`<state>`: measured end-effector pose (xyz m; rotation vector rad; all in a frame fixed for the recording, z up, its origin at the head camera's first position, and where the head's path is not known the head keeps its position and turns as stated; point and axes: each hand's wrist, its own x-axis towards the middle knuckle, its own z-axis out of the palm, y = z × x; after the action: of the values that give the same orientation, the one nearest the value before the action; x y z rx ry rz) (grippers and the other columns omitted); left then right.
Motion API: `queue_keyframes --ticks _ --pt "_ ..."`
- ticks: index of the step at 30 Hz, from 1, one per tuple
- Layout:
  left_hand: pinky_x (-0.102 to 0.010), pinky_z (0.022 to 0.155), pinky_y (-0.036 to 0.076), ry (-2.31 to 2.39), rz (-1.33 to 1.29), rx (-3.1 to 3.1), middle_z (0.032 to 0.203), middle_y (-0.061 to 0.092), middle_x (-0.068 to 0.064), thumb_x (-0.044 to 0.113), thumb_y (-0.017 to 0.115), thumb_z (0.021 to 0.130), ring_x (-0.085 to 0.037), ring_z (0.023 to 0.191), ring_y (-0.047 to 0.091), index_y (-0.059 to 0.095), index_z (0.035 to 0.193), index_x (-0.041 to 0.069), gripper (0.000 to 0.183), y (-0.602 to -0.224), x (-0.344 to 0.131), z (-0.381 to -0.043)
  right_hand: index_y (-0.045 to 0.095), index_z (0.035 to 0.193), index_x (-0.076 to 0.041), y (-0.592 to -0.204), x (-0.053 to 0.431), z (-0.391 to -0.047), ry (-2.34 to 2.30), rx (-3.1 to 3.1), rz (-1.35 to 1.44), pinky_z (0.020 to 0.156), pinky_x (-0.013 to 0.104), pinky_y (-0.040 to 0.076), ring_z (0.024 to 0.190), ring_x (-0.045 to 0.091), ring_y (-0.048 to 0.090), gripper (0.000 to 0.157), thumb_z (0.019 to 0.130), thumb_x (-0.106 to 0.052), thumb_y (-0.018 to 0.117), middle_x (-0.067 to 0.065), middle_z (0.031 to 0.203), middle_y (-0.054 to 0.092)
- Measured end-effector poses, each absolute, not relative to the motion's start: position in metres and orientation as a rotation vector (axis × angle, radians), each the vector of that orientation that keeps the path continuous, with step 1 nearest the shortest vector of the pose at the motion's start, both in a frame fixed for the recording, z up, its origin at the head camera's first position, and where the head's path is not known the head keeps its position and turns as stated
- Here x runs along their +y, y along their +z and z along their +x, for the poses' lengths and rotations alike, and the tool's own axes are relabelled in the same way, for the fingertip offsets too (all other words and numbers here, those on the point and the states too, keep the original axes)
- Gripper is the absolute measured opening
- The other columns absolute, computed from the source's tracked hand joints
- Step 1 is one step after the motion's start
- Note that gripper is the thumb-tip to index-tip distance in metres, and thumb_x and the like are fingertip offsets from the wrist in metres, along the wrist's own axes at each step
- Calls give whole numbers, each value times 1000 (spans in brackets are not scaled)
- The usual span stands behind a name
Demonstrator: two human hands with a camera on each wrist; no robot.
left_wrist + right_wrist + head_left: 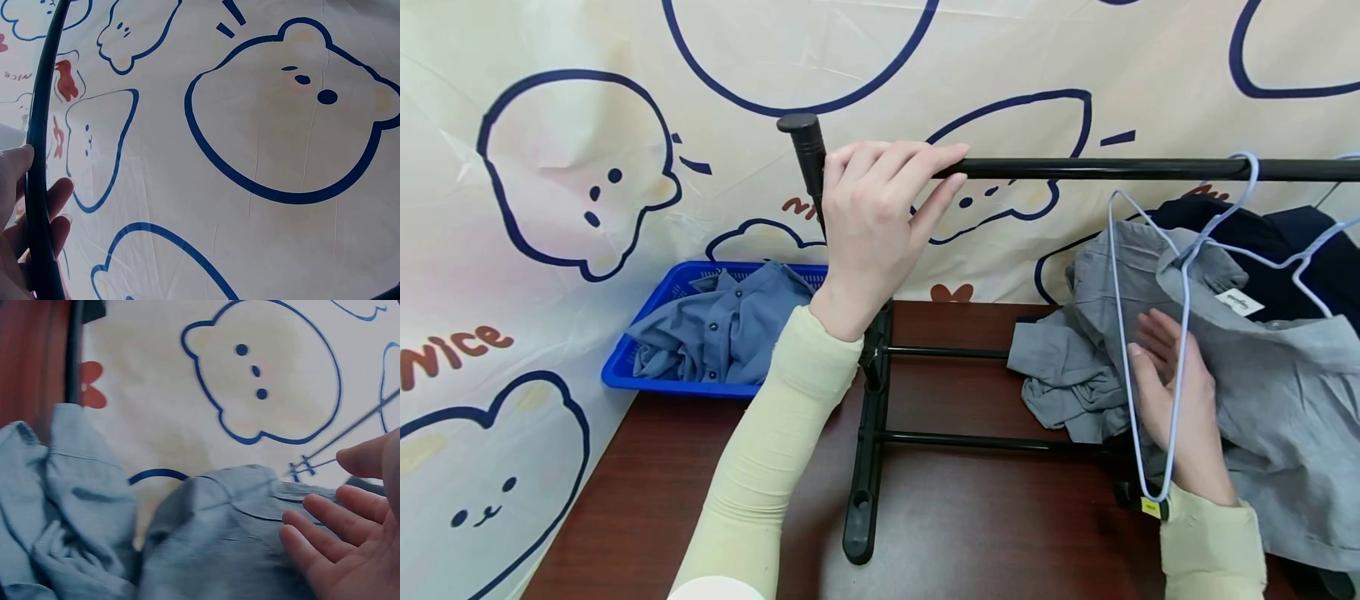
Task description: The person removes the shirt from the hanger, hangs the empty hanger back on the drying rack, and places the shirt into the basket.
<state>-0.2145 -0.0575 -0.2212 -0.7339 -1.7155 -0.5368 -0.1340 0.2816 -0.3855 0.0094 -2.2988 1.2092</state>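
My left hand (880, 200) grips the black top rail (1075, 169) of a clothes rack near its left end. In the left wrist view, the thumb and fingers lie on opposite sides of the rail (39, 187). My right hand (1183, 408) is beside a grey shirt (1285, 400), its fingers loosely extended and holding nothing. A light blue hanger (1252, 177) hooks over the rail, its wire frame passing in front of that hand. In the right wrist view, the fingertips overlap the shirt's grey cloth (219, 550).
A blue basket (681, 388) with a folded blue shirt (715, 325) stands at the back left. The rack's black foot (868, 467) and lower bars (970, 439) rest on the brown table (1000, 517). Dark clothing (1210, 221) hangs behind the grey shirt.
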Motion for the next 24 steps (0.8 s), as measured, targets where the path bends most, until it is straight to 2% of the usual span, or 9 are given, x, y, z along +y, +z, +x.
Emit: queue_keyframes --ticks 6,14,21,24 --pt "-37 93 39 -536 -728 -1699 104 75 4 35 66 101 -17 98 64 80 114 20 24 -220 -56 -215 51 148 -9 -368 286 -124 1195 -2200 3 101 18 41 123 7 57 44 104 -8 56 11 142 59" --pt "-37 95 38 -528 -728 -1709 105 75 5 35 65 102 -18 98 65 79 116 21 25 -219 -56 -213 55 145 -14 -344 283 -105 1124 -2088 -67 104 23 41 124 10 57 42 104 -3 53 4 140 61" --pt "-39 94 38 -526 -741 -1699 105 75 3 36 62 103 -19 97 64 79 116 20 27 -217 -55 -214 56 140 -5 -322 278 -89 1119 -1885 -1 107 26 38 123 16 57 37 103 1 52 8 135 63" --pt "-38 95 38 -522 -740 -1710 105 75 3 36 61 104 -19 98 64 79 116 20 27 -217 -55 -213 56 137 -1 -318 276 -81 1170 -1780 -7 110 27 34 124 19 56 34 103 -1 53 6 133 63"
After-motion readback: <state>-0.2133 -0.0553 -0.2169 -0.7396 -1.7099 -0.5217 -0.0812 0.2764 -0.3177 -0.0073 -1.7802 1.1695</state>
